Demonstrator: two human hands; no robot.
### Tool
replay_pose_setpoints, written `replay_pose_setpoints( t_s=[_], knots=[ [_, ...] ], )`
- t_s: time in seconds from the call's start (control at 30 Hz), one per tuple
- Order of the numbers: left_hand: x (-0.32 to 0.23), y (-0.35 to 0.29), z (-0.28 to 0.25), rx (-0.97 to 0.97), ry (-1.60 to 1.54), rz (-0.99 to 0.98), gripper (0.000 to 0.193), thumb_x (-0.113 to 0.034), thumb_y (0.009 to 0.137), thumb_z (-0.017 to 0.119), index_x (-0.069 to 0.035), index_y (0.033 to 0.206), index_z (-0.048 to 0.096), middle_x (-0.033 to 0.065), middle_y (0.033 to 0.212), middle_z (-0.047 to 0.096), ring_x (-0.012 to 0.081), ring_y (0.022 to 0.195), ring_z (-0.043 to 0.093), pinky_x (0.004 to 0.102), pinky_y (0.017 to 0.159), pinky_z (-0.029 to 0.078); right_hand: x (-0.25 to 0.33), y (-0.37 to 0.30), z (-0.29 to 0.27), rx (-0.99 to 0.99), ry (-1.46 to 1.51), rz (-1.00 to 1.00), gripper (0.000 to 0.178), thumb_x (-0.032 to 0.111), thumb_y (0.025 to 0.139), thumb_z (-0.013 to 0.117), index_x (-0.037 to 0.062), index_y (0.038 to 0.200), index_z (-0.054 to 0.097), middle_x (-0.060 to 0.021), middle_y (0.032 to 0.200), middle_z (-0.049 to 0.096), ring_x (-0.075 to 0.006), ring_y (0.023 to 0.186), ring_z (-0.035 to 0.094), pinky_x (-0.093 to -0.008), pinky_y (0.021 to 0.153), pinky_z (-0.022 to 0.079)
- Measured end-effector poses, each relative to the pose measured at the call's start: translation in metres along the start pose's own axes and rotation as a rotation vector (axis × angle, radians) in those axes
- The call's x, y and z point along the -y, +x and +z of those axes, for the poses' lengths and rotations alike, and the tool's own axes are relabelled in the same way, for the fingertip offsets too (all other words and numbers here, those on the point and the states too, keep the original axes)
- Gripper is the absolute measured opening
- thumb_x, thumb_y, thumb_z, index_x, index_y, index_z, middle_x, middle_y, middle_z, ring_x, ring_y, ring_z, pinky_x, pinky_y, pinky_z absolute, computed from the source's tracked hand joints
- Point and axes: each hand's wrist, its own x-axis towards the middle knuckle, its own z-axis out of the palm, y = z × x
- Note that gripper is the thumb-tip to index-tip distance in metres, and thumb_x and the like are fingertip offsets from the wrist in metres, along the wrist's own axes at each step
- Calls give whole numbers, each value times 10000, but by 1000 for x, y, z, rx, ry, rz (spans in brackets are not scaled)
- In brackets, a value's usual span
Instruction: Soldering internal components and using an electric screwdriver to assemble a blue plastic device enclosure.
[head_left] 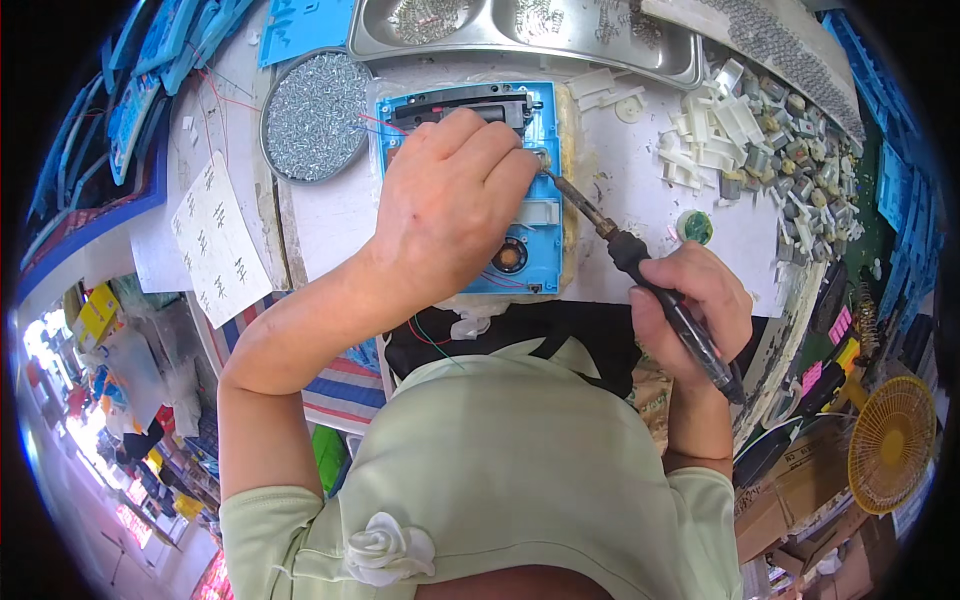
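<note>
An open blue plastic casing [545,275] lies on the table in front of me, with a long black part [465,97] along its far side and a round copper-coloured piece [510,255] near its close edge. Over its middle arches my left hand [450,195], fingers curled down and closed; what the fingertips grip is hidden beneath them. A soldering iron [630,252] is held pen-like in my right hand [698,305], its tip reaching into the casing beside the left fingertips. Thin red and blue wires [385,125] stick out at the casing's left.
Left of the casing stands a round dish of small screws [315,118]. A metal tray [520,45] with springs sits behind. White plastic pieces and grey parts [770,140] are heaped at right, near a small green-topped container [694,228]. A yellow fan [892,445] is at lower right.
</note>
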Motion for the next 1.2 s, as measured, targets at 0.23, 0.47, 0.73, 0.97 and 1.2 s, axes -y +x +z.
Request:
replay_pose_setpoints(
  t_s=[0.23, 0.47, 0.73, 0.97, 1.2],
  knots=[
    [0, 2, 2, 0, 2, -1, 264, 43, 711, 753, -41, 948, 670, 88, 895, 642, 291, 795, 601, 390, 696, 489, 0, 0, -6, -22, 35, 62, 268, -11, 765, 786, -8, 1008, 673, -78, 671, 610, -190, 526, 522, -301, 501, 392],
    [1, 1, 1, -5, -19, 7, 276, 40, 715, 758, -31, 965, 667, 98, 898, 643, 294, 791, 604, 392, 695, 494, -1, 0, -5, -51, 34, 42, 268, -4, 774, 787, -14, 1015, 671, -68, 664, 597, -179, 516, 503, -296, 493, 371],
    [-1, -7, 3, -85, -46, -56, 286, 42, 749, 756, -28, 1010, 662, 103, 985, 683, 280, 824, 651, 373, 707, 504, -1, 11, 4, -48, 39, 5, 283, -13, 764, 806, -16, 1014, 673, -61, 660, 589, -177, 524, 515, -294, 488, 373],
    [-2, -8, 3, -44, 48, -17, 314, 21, 744, 760, -48, 1037, 670, 77, 1014, 700, 256, 828, 671, 360, 698, 500, 1, 13, 6, -10, 3, 30, 296, -19, 747, 818, -13, 1007, 677, -55, 654, 584, -175, 525, 518, -292, 489, 377],
    [5, -12, 10, -106, 25, 27, 322, 29, 743, 762, -44, 1043, 672, 84, 1020, 703, 254, 857, 686, 350, 714, 508, -1, 12, 4, -14, 22, 3, 282, -12, 763, 810, -19, 1011, 677, -60, 656, 587, -176, 522, 514, -292, 489, 374]
  ],
)
